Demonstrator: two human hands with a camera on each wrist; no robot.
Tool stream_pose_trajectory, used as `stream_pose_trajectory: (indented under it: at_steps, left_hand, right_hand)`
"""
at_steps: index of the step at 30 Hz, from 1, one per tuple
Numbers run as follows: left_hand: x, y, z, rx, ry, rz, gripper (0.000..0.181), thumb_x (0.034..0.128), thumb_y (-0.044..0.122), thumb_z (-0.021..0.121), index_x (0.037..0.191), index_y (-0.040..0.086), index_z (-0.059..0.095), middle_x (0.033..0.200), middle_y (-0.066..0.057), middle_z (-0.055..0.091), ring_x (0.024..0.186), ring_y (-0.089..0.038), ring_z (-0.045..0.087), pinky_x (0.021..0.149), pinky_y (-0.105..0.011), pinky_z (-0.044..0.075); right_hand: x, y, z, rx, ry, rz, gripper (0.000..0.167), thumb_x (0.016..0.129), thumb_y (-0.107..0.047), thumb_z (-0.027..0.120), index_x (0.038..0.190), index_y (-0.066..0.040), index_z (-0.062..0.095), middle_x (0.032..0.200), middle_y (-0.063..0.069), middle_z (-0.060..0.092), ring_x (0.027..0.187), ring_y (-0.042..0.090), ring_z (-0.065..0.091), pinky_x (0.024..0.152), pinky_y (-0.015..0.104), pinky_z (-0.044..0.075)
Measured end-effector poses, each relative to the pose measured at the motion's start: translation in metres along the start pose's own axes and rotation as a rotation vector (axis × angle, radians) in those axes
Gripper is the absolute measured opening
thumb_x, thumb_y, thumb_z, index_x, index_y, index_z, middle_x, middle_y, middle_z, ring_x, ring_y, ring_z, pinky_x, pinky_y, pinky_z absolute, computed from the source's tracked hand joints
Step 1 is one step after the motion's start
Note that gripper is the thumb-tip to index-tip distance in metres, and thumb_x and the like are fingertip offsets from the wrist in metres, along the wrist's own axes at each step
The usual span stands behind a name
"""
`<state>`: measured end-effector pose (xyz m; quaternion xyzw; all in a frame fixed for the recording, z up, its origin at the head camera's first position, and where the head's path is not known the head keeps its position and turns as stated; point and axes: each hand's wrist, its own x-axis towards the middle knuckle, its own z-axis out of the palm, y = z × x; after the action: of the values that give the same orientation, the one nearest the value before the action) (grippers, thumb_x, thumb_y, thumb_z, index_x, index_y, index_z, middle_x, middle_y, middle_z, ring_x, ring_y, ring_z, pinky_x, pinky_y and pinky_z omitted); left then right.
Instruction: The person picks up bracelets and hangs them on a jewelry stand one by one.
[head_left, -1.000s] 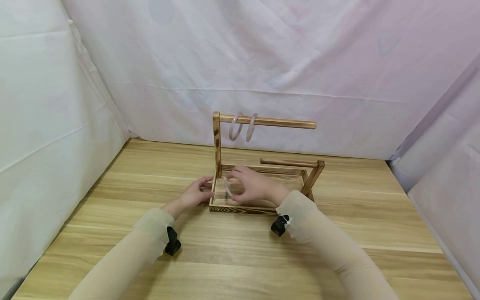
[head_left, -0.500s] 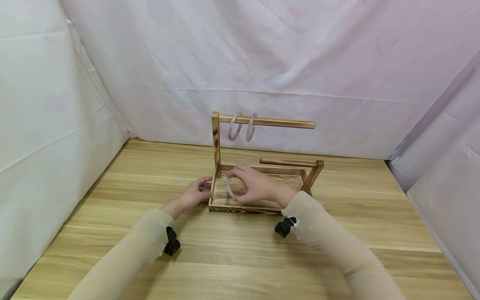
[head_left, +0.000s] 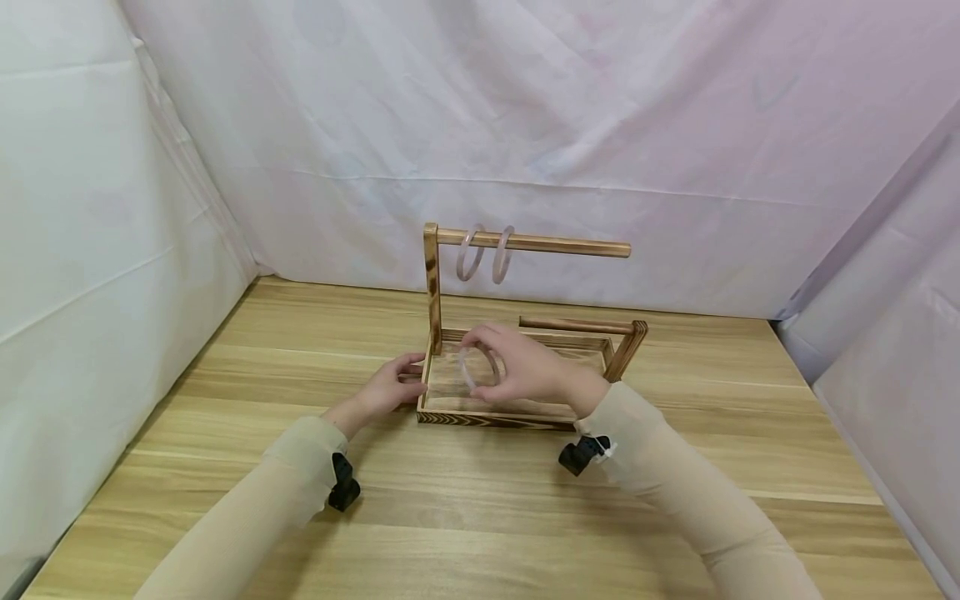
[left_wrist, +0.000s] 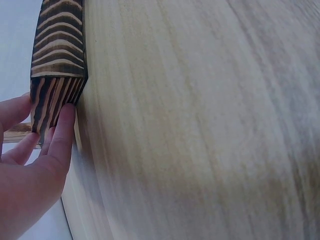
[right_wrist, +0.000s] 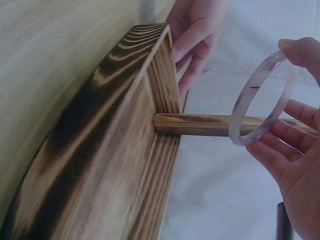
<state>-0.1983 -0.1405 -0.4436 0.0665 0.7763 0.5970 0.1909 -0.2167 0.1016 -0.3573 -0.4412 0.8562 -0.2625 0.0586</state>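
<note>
My right hand (head_left: 521,367) pinches a pale translucent bangle (right_wrist: 243,107) between thumb and fingertips, above the tray's left half. A wooden rack (head_left: 495,418) has a shallow tray base, its grain burnt dark. Fingers of my left hand (head_left: 386,388) rest against the outside of the tray's left end wall, near the tall post (head_left: 433,292); none reach over to its inner side. Two more bangles, the left bangle (head_left: 462,262) and the right bangle (head_left: 501,258), hang apart on the upper bar (head_left: 570,245), toward its post end.
A lower, shorter bar (head_left: 577,325) extends left from a short post (head_left: 628,352) at the tray's right end. The rack stands on a wood-grain table (head_left: 465,508). Pale cloth (head_left: 525,108) hangs behind and at both sides.
My right hand has drawn slightly to the right with the bangle, and the bangle has turned to show more of its ring. The left hand stays at the tray's end.
</note>
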Motion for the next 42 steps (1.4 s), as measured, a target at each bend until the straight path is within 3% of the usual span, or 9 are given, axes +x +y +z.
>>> stream_pose_trajectory:
  at_steps: [8,14,26,42]
  left_hand:
    - [-0.001,0.000,0.000,0.003,0.005,-0.025,0.058,0.0927,-0.003,0.048,0.144,-0.009,0.021,0.136,-0.035,0.037,0.126,-0.046,0.041,0.096,-0.041,0.050]
    - [-0.002,0.000,0.000,-0.004,0.002,-0.021,0.058,0.0925,-0.003,0.048,0.143,-0.010,0.021,0.136,-0.036,0.036,0.125,-0.046,0.041,0.096,-0.041,0.050]
    - [-0.001,0.003,0.000,0.031,0.022,0.000,0.058,0.0923,-0.002,0.049,0.143,-0.010,0.023,0.134,-0.036,0.038,0.124,-0.046,0.043,0.096,-0.042,0.050]
    - [-0.001,0.002,-0.002,0.020,-0.003,-0.013,0.058,0.0930,-0.002,0.048,0.144,-0.009,0.021,0.136,-0.035,0.037,0.125,-0.046,0.042,0.097,-0.043,0.049]
  right_hand:
    - [-0.011,0.000,-0.010,0.066,0.049,-0.011,0.062,0.073,-0.025,0.078,0.125,-0.009,0.049,0.121,0.004,0.053,0.110,0.022,0.054,0.098,0.040,0.048]
    - [-0.013,0.002,-0.017,0.068,0.106,-0.073,0.064,0.073,-0.026,0.078,0.125,-0.004,0.049,0.122,0.008,0.054,0.111,0.024,0.054,0.099,0.039,0.048]
    - [-0.021,0.003,-0.035,0.158,0.194,-0.173,0.058,0.071,-0.010,0.077,0.120,0.005,0.049,0.115,0.016,0.053,0.104,0.029,0.054,0.095,0.036,0.051]
    - [-0.046,0.015,-0.056,0.222,0.281,-0.089,0.055,0.072,0.001,0.075,0.120,0.003,0.049,0.112,0.013,0.053,0.104,0.022,0.055,0.097,0.037,0.050]
